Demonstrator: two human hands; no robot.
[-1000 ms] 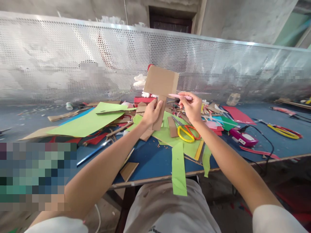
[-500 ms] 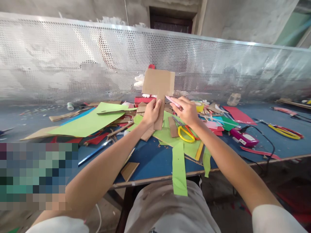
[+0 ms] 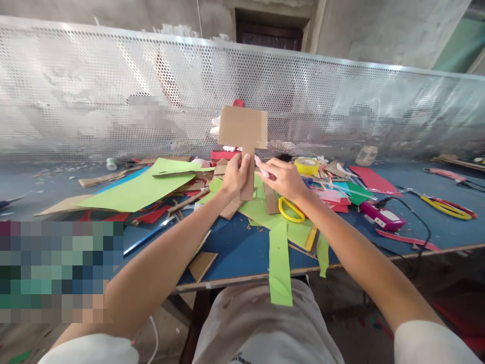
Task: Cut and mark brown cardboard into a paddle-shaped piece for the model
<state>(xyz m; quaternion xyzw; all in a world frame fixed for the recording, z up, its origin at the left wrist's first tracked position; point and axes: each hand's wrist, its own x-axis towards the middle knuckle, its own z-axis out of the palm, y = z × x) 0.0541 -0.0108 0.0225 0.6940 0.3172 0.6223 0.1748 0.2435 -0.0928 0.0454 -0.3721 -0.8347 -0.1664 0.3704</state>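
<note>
A brown cardboard piece, with a wide rectangular top and a narrow stem, is held upright above the table. My left hand is closed round the stem, thumb on its near face. Just right of the stem, my right hand pinches a pink pen-like tool, its tip close to the stem's edge. Whether the tip touches the cardboard cannot be made out. Below my right hand lie yellow-handled scissors on green paper.
The blue table carries a large green sheet, yellow tape, a purple device with a cable, pliers and a clear jar. A green strip hangs over the front edge. Behind stands a perforated metal panel.
The cardboard piece has shifted slightly left. My right hand and the pink tool have moved a little left and down, the tool now pointing more steeply upward. Both hands keep their hold.
</note>
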